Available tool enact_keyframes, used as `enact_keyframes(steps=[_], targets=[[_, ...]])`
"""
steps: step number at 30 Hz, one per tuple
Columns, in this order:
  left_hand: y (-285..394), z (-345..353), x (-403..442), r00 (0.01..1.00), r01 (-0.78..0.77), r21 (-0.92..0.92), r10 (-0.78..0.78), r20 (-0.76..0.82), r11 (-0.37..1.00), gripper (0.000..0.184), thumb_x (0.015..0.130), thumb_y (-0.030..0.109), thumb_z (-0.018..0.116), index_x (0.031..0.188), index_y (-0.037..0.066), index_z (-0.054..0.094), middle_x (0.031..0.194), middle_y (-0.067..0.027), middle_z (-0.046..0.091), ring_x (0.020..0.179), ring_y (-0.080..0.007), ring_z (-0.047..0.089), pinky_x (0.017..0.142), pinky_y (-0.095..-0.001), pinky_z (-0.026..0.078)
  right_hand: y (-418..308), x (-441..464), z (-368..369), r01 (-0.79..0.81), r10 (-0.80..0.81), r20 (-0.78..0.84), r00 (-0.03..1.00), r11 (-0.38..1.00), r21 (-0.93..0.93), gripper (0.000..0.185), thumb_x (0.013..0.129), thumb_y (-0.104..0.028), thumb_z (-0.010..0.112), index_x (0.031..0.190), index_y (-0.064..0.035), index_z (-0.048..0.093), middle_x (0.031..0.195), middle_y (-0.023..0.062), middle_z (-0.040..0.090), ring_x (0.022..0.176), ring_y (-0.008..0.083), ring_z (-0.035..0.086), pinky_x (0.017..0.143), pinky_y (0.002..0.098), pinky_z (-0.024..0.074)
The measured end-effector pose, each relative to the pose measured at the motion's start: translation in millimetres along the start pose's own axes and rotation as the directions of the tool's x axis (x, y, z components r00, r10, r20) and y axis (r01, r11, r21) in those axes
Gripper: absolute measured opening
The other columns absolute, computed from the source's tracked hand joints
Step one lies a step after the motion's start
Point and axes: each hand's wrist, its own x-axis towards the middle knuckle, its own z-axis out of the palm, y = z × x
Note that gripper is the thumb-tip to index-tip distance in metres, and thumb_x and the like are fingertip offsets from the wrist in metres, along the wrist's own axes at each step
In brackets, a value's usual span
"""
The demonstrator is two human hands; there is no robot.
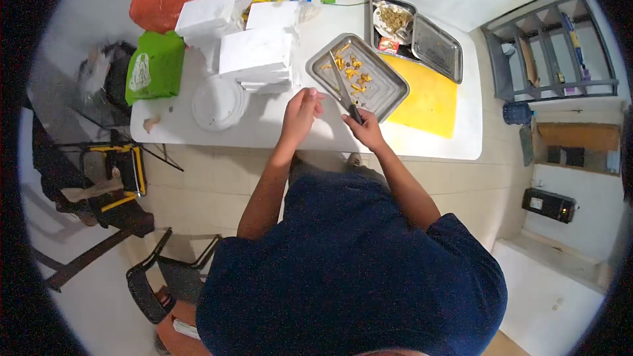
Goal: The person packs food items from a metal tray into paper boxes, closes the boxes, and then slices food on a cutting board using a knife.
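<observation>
Partly hidden are the rectangular yellow board [432,99], its left portion lying under the shallow rectangular grey metal tray [390,90], and the dark-rimmed metal pan [373,1] behind, overlapped by a smaller grey metal tray [443,49]. The small yellow-orange pieces [356,64] in the shallow tray are too small to identify.

Both forearms extend forward from the body over the near edge of the white counter [461,140]. The right hand [366,130] grasps the black handle of a long, narrow, silver-bladed knife [341,84], its fingers covering the handle's rear end. The left hand [302,113] is raised just beside the tray's left side, fingers pointing forward and partly bent; whether anything small lies between the fingertips cannot be told.

The knife's blade lies over the left part of the shallow tray, its handle at the near rim. Its long axis runs obliquely, the tip directed away from the person and leftward; contact between tip and pieces cannot be determined. The tray's own long axis slants from far left to near right.
</observation>
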Motion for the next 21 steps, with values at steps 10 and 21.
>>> enact_keyframes(steps=[10, 21], targets=[[-139, 152, 27, 0.851, -0.524, 0.755, 0.213, 0.480, 0.394, 0.045, 0.084, 0.029, 0.067, 0.117, 0.001, 0.056, 0.118, -0.0229, 0.058, 0.112, -0.0394, 0.054, 0.091, -0.0475, 0.046, 122, -32, -143, -0.116, 0.111, -0.054, 0.992, 0.988, -0.098, 0.033, 0.086, -0.030, 0.067, 0.088, 0.0023, 0.062, 0.064, 0.0105, 0.060, 0.056, 0.0199, 0.057, 0.055, 0.0349, 0.0453], [-184, 216, 9, 0.882, -0.384, 0.670, 0.040, 0.469, 0.635, 0.068, 0.083, 0.026, 0.066, 0.135, -0.011, 0.040, 0.135, -0.0313, 0.046, 0.128, -0.0424, 0.042, 0.110, -0.0438, 0.033, 155, -28, -194, -0.174, 0.172, 0.046, 0.984, 0.984, 0.032, 0.038, 0.081, -0.025, 0.074, 0.102, 0.0046, 0.060, 0.076, 0.0144, 0.065, 0.061, 0.0206, 0.064, 0.056, 0.0340, 0.0525]])
